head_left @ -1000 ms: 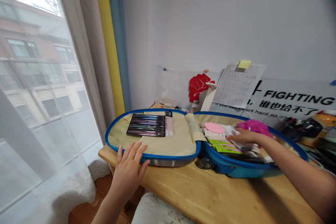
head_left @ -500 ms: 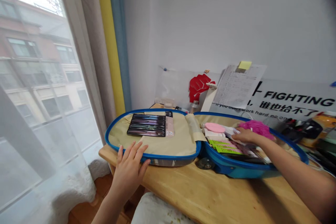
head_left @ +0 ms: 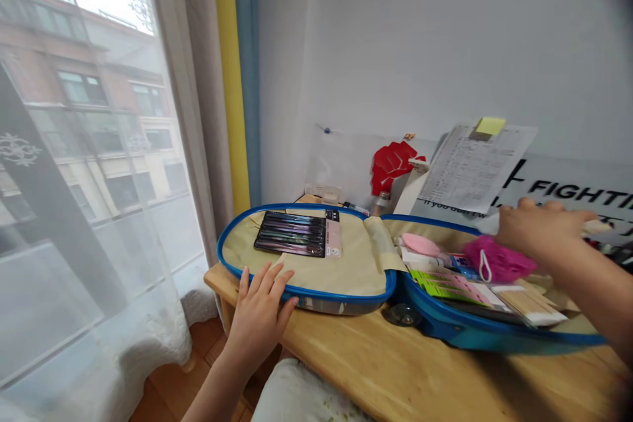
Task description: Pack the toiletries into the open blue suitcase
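Observation:
A small blue suitcase [head_left: 346, 297] lies open on a wooden table [head_left: 395, 369]. My left hand [head_left: 260, 313] rests flat on the front rim of its left half, fingers spread. A dark pack of toothbrushes [head_left: 291, 242] lies in that half. My right hand [head_left: 539, 227] is raised above the right half, closed round a whitish thing [head_left: 487, 224] that is blurred. Below it lie a pink mesh sponge [head_left: 497, 260], a pink oval item [head_left: 419, 244], green and pink packets [head_left: 445, 282] and a bundle of wooden sticks [head_left: 529, 302].
A window with a sheer curtain [head_left: 89, 211] fills the left. Against the wall stand a red fist-shaped clip [head_left: 393, 165], a sheet of paper [head_left: 475, 168] with a yellow note, and a banner with black lettering [head_left: 583, 194]. A pale cushion [head_left: 301, 395] sits below the table edge.
My right hand has lifted out of the suitcase's right half with a whitish thing and moved up and right. The left hand has stayed on the rim. The view has shifted left.

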Available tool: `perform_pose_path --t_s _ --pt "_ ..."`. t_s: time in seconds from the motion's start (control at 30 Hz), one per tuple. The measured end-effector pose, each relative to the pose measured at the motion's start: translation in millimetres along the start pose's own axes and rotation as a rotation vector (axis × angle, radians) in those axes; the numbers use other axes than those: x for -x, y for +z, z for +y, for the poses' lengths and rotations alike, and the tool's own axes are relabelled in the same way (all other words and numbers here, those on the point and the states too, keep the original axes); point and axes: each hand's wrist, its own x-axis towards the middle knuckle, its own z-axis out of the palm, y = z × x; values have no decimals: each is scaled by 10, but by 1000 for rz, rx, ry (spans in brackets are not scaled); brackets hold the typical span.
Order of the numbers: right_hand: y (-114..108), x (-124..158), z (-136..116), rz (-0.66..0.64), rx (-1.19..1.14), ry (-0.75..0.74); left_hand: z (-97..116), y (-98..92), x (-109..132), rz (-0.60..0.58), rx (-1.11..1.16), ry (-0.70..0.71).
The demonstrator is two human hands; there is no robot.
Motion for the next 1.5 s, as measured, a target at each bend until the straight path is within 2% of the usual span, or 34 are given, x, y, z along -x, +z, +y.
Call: perform_pose_path --t_s 0.07,0.1,0.17,0.23,0.33,0.47,0.57,0.7,0.9,1.07,1.17,1.3,1.43,1.5 --pt "-337 18 -170 -5 123 46 5 1 2 -2 0 -3" --pt "-487 21 -271 -5 82 18 7 1 2 -1 -2 -5" --pt "-694 29 -508 -59 -119 -147 9 4 2 5 -9 -7" --pt "-739 76 -806 -149 -291 -379 10 13 0 16 -19 -5" --pt "-550 292 -1370 -308 -469 -725 8 41 5 44 -41 1" --pt "-178 758 -2144 -496 -659 -1040 -20 87 25 110 -69 6" --pt "2 1043 -2539 -591 -774 -1171 -78 95 31 143 -77 -8" --pt "165 1216 -2758 -705 -872 -1210 -151 59 12 136 -101 -14" --pt "335 1294 -2815 -806 -946 -1192 -107 1 -25 51 -36 0" --pt "281 1336 -2834 -807 -939 -1197 -81 -27 -16 44 13 -36" --pt "231 1254 -2749 -762 -932 -1159 -100 -41 -6 43 9 -20" --pt "259 885 -2369 -607 -914 -984 -115 -50 -7 38 4 -9" --pt "406 323 -1684 -404 -751 -669 -105 -52 -10 30 8 -13" --pt "512 94 -1312 -370 -616 -542 -110 -48 -10 30 5 -15"
